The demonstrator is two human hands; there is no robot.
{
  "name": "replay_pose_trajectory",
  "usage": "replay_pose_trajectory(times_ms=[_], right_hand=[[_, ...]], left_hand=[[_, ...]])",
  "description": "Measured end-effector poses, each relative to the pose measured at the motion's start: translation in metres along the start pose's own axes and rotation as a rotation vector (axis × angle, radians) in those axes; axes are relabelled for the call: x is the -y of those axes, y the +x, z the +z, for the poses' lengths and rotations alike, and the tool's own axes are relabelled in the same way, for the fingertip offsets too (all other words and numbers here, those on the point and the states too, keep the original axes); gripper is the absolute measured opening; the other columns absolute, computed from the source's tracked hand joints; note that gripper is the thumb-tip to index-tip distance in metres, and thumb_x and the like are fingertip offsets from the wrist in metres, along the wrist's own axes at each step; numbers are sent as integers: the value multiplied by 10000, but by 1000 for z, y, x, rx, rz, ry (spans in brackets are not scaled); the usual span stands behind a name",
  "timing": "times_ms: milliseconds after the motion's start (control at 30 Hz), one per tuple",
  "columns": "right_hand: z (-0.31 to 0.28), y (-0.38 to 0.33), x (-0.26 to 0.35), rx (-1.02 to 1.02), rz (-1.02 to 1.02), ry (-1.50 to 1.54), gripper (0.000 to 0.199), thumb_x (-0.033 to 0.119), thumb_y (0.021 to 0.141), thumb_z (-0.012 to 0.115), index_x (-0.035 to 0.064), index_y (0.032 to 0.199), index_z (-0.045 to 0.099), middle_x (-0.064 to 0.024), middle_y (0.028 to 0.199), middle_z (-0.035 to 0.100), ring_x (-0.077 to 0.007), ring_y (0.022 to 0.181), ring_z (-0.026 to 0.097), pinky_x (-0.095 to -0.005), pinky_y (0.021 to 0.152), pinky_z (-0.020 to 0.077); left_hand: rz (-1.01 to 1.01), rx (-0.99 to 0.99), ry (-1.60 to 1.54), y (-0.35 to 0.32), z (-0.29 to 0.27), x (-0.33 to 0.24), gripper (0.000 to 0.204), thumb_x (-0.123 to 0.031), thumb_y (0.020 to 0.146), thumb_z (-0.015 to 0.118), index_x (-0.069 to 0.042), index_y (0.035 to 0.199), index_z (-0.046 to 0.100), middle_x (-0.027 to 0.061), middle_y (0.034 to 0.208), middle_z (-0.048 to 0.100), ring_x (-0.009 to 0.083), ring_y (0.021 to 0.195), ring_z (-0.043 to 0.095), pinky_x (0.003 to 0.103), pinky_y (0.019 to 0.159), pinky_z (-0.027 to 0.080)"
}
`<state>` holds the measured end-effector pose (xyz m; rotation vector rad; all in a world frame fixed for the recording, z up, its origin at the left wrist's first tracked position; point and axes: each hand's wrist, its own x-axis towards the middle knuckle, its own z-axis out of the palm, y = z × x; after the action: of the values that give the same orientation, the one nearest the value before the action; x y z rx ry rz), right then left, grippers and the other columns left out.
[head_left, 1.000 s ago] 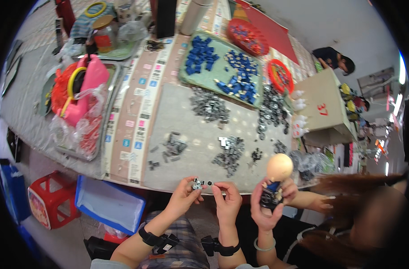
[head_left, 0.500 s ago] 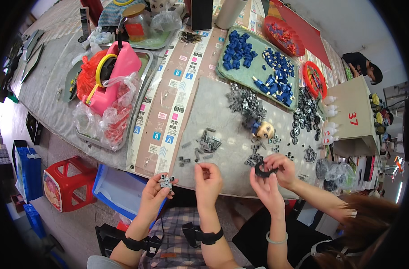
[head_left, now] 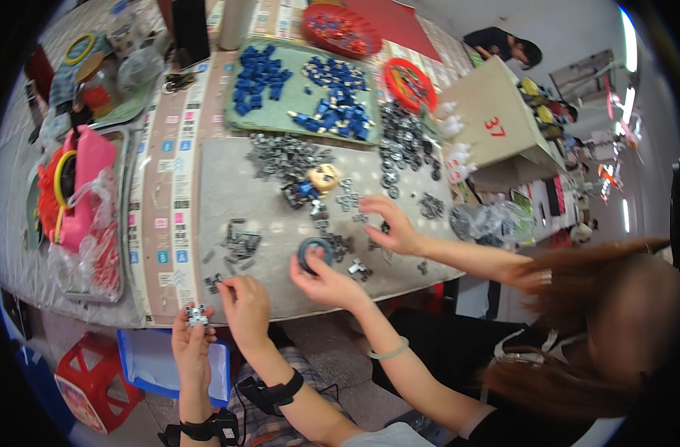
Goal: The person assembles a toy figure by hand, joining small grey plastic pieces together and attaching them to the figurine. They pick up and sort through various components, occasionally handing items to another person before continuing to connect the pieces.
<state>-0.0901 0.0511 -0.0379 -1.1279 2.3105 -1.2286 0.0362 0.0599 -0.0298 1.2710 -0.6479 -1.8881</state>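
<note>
My left hand (head_left: 193,354) is closed on a small grey plastic part (head_left: 197,314) with silvery and dark bits, just off the table's front edge. To its right, my right hand (head_left: 247,309) has thumb and fingertips pinched together above the table. Whatever may be between them is too small to make out. Those fingertips are close to a few dark grey pieces (head_left: 213,281). Beyond lies a loose pile of grey plastic pieces (head_left: 241,242).
At right, a co-worker's hand (head_left: 329,281) holds a dark ring (head_left: 314,255); their other hand (head_left: 396,229) reaches over small grey parts. A doll-headed figure (head_left: 321,180) lies mid-table. Behind it stands a green tray (head_left: 299,130) of blue parts. A pink container (head_left: 94,175) stands left.
The view has swung right, so the table appears further left. My right hand now sits closer to the dark pieces. One co-worker's hand has left the ring and reaches toward the parts.
</note>
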Motion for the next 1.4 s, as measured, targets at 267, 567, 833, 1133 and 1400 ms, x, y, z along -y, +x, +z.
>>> replay_pose_trajectory(times_ms=[267,567,833,1133,1400], right_hand=[[1,-1,-1,-26,-3,-8,127,133,714,650,45,701,561,-72,671,544,-263,650,525,-361,611,401],[3,-4,-3,33,28,-30,107,141,722,643,74,702,561,-78,680,544,-279,663,531,-382,600,402],[6,-4,1,-11,-8,-5,108,117,692,675,45,695,594,-68,638,537,-230,587,520,-337,563,402],[-28,-4,-3,-65,90,199,98,72,699,673,29,731,591,-72,647,539,-210,594,528,-296,569,412],[-110,2,-24,-167,296,444,66,-17,761,625,-31,811,584,-59,787,605,-93,691,567,-208,636,470]], left_hand=[[3,49,-22,1,3,-5,397,-108,859,522,-57,1226,381,125,1077,560,92,731,527,200,635,446],[-23,28,-90,-2,-3,-4,377,-49,847,508,-59,1206,394,152,1061,574,104,739,562,201,640,460],[-14,26,-53,-3,-1,-13,362,-62,853,508,-55,1197,394,148,1053,571,95,717,543,208,641,451],[-29,94,-5,2,13,-12,397,-56,848,507,-50,1226,386,130,1067,571,99,728,547,208,654,455],[-144,493,116,23,93,24,450,-71,841,548,-28,1256,379,56,1028,550,79,818,532,211,669,456]])
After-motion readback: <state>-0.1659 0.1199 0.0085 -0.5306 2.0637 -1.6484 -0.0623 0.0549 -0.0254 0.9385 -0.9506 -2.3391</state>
